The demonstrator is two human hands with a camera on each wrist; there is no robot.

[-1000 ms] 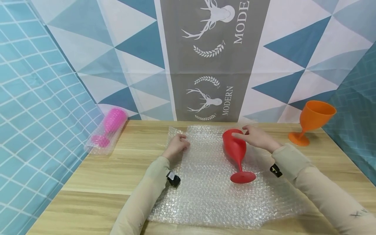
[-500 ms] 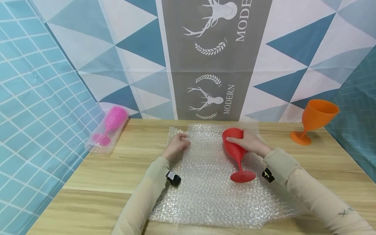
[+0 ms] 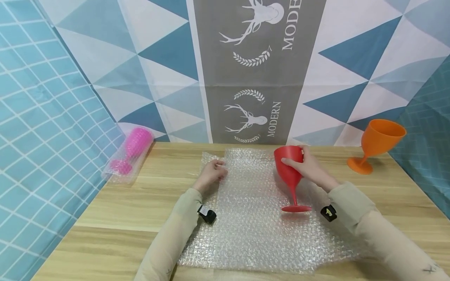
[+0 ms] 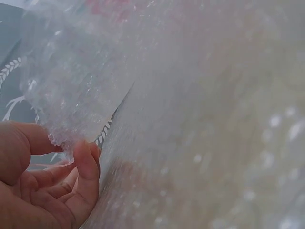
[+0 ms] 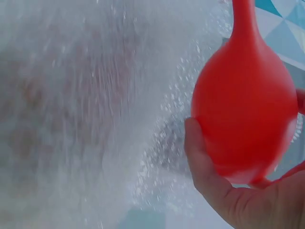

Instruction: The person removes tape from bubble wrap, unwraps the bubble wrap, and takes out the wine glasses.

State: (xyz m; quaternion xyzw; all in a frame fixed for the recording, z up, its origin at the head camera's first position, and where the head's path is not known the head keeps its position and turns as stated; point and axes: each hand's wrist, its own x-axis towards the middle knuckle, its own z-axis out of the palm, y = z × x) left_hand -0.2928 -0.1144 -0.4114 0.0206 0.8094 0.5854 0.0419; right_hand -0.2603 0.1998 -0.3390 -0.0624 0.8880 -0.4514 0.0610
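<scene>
My right hand grips the bowl of a red goblet, thumb on the near side and fingers round the far side. The goblet leans slightly, its foot low over a sheet of bubble wrap; a faint gap shows under the foot. In the right wrist view the thumb presses the red bowl, while most of the other fingers are hidden behind it. At the sheet's left edge, my left hand pinches the bubble wrap between thumb and fingers, as the left wrist view shows.
An orange goblet stands upright at the back right of the wooden table. At the back left lies a pink goblet wrapped in bubble wrap. Patterned wall coverings rise behind and along both sides.
My right hand has closed round the red goblet's bowl, then raised it and shifted it a little right, tipping it more upright. My left hand has stayed at the wrap's edge.
</scene>
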